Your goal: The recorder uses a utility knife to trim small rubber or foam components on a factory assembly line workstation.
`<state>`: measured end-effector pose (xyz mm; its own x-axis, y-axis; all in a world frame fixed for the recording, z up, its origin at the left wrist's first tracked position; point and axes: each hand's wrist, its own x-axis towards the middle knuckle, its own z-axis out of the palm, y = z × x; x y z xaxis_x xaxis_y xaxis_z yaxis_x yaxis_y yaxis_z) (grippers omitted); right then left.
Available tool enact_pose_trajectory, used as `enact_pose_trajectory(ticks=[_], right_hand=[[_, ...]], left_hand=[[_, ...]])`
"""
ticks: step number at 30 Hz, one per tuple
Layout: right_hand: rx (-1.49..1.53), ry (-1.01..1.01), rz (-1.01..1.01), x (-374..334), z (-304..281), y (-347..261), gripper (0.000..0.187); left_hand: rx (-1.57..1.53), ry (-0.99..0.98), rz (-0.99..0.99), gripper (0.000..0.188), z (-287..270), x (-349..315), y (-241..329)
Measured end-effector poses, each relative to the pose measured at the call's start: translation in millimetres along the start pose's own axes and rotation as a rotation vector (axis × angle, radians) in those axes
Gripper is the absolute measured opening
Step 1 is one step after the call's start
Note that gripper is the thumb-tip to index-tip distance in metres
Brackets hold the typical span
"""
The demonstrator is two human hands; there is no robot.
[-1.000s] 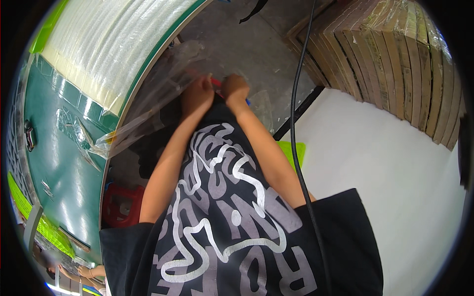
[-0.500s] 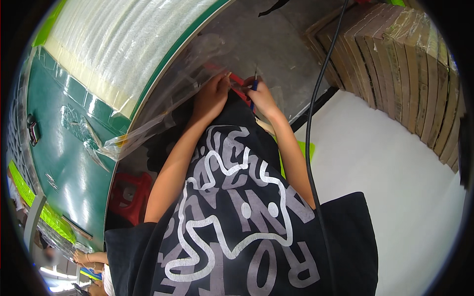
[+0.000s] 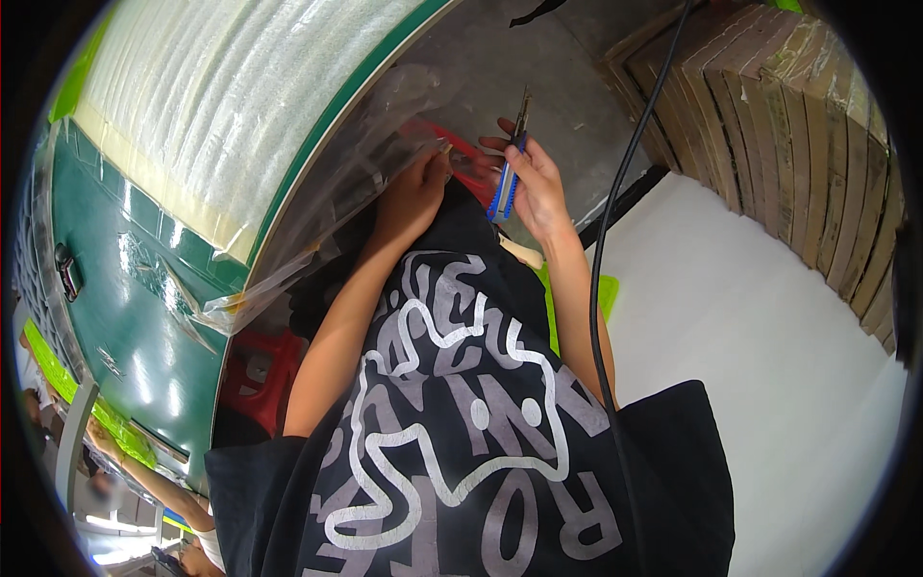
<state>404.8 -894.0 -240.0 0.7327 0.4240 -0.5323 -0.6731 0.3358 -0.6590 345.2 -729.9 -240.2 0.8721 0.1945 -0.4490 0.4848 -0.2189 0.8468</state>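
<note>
My right hand (image 3: 540,192) holds a blue and grey utility knife (image 3: 507,185) between thumb and fingers, its blade pointing up and away from me. My left hand (image 3: 418,192) is closed at the edge of a sheet of clear plastic film (image 3: 336,213), pinching it between thumb and fingertips. The film stretches from the green table's edge up past my left hand. Behind both hands a red object (image 3: 469,163) shows, partly covered by the film.
To the left stands a green table (image 3: 144,279) carrying a thick white foam stack (image 3: 250,87). A red stool (image 3: 260,370) sits beneath it. Brown stacked boards (image 3: 760,125) line the right, near a white surface (image 3: 711,317). A black cable (image 3: 608,212) hangs past my right arm. Another person's arm (image 3: 144,471) reaches in at lower left.
My right hand has moved right and turned, with the knife now fully in view and apart from my left hand. The left hand stays nearly still. The other person's arm has reached farther up.
</note>
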Motion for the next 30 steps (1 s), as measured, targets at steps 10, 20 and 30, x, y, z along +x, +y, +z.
enact_pose_trajectory(ticks=[10,20,30], right_hand=[[-0.207,0.040,0.093,-10,8,3,0.040],[-0.241,0.041,0.209,-13,21,0,0.015],[-0.302,0.078,0.300,-16,16,0,0.018]], left_hand=[[-0.007,0.024,0.025,0.024,-1,2,2],[-0.006,0.008,0.005,0.023,-1,3,0],[-0.026,0.014,0.011,0.023,-1,2,2]])
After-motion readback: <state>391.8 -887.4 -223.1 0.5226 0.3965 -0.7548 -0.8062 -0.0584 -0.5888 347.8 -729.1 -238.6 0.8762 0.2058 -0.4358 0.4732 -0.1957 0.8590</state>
